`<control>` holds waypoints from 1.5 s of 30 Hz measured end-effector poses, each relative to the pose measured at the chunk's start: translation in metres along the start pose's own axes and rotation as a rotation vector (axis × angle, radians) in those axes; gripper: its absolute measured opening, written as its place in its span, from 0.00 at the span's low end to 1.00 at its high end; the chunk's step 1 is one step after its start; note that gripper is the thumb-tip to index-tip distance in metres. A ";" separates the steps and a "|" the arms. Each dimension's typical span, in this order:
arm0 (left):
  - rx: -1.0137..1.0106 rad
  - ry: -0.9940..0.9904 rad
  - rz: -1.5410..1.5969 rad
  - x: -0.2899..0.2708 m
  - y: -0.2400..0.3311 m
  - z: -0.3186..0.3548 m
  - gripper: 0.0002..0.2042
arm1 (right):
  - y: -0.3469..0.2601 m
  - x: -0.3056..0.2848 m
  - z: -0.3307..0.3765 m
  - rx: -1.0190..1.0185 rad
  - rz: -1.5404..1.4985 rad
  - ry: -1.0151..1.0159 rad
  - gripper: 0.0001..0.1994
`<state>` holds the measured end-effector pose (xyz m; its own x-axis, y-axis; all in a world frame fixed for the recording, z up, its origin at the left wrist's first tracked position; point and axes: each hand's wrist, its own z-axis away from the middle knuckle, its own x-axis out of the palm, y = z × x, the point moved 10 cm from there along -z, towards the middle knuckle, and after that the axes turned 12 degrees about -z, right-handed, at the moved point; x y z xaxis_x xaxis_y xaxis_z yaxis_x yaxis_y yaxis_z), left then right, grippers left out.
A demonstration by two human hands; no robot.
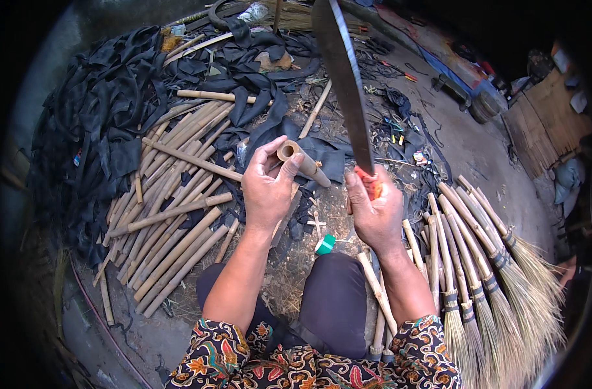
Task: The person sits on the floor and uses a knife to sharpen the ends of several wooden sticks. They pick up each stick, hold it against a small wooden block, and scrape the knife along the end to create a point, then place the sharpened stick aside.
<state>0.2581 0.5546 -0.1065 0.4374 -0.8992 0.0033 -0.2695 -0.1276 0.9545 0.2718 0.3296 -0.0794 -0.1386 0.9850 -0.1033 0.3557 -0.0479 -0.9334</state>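
My left hand (270,178) grips a short bamboo tube (307,167), its hollow end facing up toward me and its other end slanting down to the right. Around the orange handle of a machete (344,78) my right hand (377,204) is closed. The long dark blade stands raised, its tip reaching the top of the view. Between the two hands there is a gap, and the blade is apart from the tube.
Bamboo sticks (172,201) lie piled at left, beside a heap of black rubber strips (95,123). Several finished grass brooms (484,285) rest at right. A green tape roll (325,244) sits by my knee (335,292). A wooden board (549,126) leans at far right.
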 end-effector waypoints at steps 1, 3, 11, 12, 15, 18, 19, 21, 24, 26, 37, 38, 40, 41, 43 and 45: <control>-0.016 -0.001 0.006 -0.002 -0.004 -0.001 0.24 | -0.010 -0.004 0.000 -0.046 -0.166 0.048 0.10; -0.021 0.005 0.025 -0.005 -0.008 -0.001 0.25 | -0.011 0.001 0.007 -0.157 -0.548 0.051 0.10; 0.055 0.062 -0.065 -0.040 -0.014 -0.006 0.23 | 0.178 0.000 0.086 0.641 0.534 -0.114 0.18; 0.038 0.077 -0.145 -0.046 -0.019 -0.010 0.22 | 0.158 0.003 0.079 0.484 0.508 -0.112 0.18; 0.026 0.104 -0.135 -0.058 -0.026 -0.020 0.22 | 0.092 0.018 0.064 0.240 0.417 -0.008 0.18; 0.009 0.066 -0.061 -0.060 -0.026 -0.021 0.21 | 0.046 0.042 0.060 0.273 0.285 0.024 0.15; -0.004 0.024 -0.053 -0.057 -0.025 -0.020 0.21 | 0.038 0.046 0.061 0.370 0.250 0.062 0.15; 0.001 -0.057 0.007 -0.049 -0.019 -0.021 0.21 | -0.009 0.059 0.050 0.159 0.067 0.074 0.14; 0.031 -0.058 -0.019 -0.043 -0.012 -0.024 0.21 | -0.038 0.060 0.042 -0.016 -0.368 0.115 0.14; 0.023 -0.043 -0.020 -0.040 -0.013 -0.027 0.22 | -0.047 0.047 0.041 -0.268 -0.476 0.108 0.13; 0.019 0.035 -0.083 -0.026 -0.013 -0.049 0.23 | 0.087 0.059 0.045 0.604 -0.206 -0.031 0.13; 0.056 0.039 -0.080 -0.027 -0.010 -0.053 0.23 | 0.061 0.054 0.031 0.516 -0.170 -0.040 0.14; 0.029 0.016 -0.088 -0.024 -0.015 -0.055 0.22 | 0.006 0.035 0.008 0.201 -0.261 0.011 0.13; 0.021 0.037 -0.081 -0.025 -0.016 -0.054 0.22 | -0.018 0.020 0.001 -0.032 -0.388 0.066 0.13; 0.046 0.061 -0.054 -0.024 -0.014 -0.053 0.21 | -0.048 -0.003 0.006 -0.485 -0.657 0.068 0.14; 0.021 0.052 -0.078 -0.020 -0.013 -0.052 0.20 | -0.004 0.030 0.016 -0.353 -0.436 0.017 0.13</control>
<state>0.2976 0.5963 -0.1033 0.5013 -0.8636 -0.0549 -0.2502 -0.2054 0.9461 0.2514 0.3569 -0.0841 -0.3288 0.9035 0.2749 0.5570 0.4206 -0.7162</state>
